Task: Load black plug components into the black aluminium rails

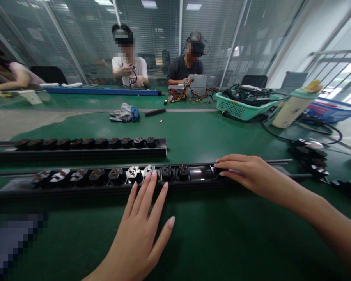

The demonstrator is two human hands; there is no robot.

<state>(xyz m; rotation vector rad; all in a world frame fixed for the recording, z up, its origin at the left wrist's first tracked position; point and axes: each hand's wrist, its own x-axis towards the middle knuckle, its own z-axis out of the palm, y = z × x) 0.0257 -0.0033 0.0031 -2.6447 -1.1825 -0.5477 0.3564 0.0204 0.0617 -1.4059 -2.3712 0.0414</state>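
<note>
A long black power-strip rail (84, 191) lies across the green table in front of me, with several socket modules (117, 173) seated in its channel. My left hand (140, 230) lies flat and open on the table, fingertips touching the rail's near edge below the sockets. My right hand (245, 171) rests over the rail further right. Its fingers are curled on a socket module (219, 170) at the end of the row, next to an unfilled shiny stretch of channel (199, 171).
A second rail (76, 150) with sockets lies parallel behind. Loose black sockets (310, 156) are piled at the right. Further back are a green basket (242, 107) of cables, a bottle (292, 105), gloves (124, 113), and three other people seated at the far edge.
</note>
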